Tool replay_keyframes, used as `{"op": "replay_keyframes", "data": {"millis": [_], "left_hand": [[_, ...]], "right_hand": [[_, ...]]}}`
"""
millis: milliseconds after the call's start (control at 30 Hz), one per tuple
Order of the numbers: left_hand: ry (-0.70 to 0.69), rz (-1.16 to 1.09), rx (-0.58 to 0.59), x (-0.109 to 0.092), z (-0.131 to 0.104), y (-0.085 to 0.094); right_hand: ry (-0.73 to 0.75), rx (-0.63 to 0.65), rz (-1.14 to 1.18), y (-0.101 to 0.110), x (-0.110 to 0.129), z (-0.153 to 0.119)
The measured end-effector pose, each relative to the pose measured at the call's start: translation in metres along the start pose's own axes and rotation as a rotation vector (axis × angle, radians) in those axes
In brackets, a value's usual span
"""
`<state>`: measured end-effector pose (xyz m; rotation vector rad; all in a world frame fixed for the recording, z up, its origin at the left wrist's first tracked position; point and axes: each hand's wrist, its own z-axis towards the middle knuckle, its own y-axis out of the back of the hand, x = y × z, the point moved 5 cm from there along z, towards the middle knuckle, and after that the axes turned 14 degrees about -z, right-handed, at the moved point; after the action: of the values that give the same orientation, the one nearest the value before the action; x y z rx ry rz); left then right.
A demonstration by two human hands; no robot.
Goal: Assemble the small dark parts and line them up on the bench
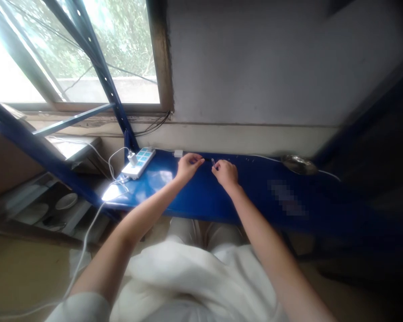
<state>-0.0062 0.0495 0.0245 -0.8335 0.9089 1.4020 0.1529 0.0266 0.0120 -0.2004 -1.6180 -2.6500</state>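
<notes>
- A grey wall (255, 67) fills the back of the room, with a bright window (130, 49) at the left.
- A blue metal frame (104, 74) rises beside the window, at the left end of a blue tabletop (195, 194); this surface is glossy, catching glare at its left corner.
- A white power strip (133, 169) with a plug in it lies slantwise on that left end; a shiny metal object (298, 164) sits towards the right, near the wall.
- Both hands meet over the tabletop's far half: the left hand (187, 167) pinches, thumb against fingers, and the right hand (227, 173) does likewise.
- A white adapter (178, 153) lies just behind the left hand.
- A small clear piece (213, 163) is gripped in the right fingertips, its long axis leaning slightly left at the top.
- A thin dark piece (207, 159) extends sideways from the left fingertips towards the clear one; whether they touch, I cannot tell.
</notes>
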Motion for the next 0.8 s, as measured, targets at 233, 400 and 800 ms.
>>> {"op": "replay_keyframes", "data": {"millis": [233, 400, 800], "left_hand": [[0.025, -0.016, -0.042, -0.003, -0.004, 0.006], [0.096, -0.075, -0.077, 0.0, -0.007, 0.006], [0.12, -0.09, -0.091, 0.004, -0.01, 0.003]], "right_hand": [[0.032, 0.039, -0.008, -0.001, 0.009, -0.001], [0.022, 0.053, -0.005, -0.001, 0.009, -0.001], [0.023, 0.113, -0.045, -0.004, 0.008, -0.006]]}}
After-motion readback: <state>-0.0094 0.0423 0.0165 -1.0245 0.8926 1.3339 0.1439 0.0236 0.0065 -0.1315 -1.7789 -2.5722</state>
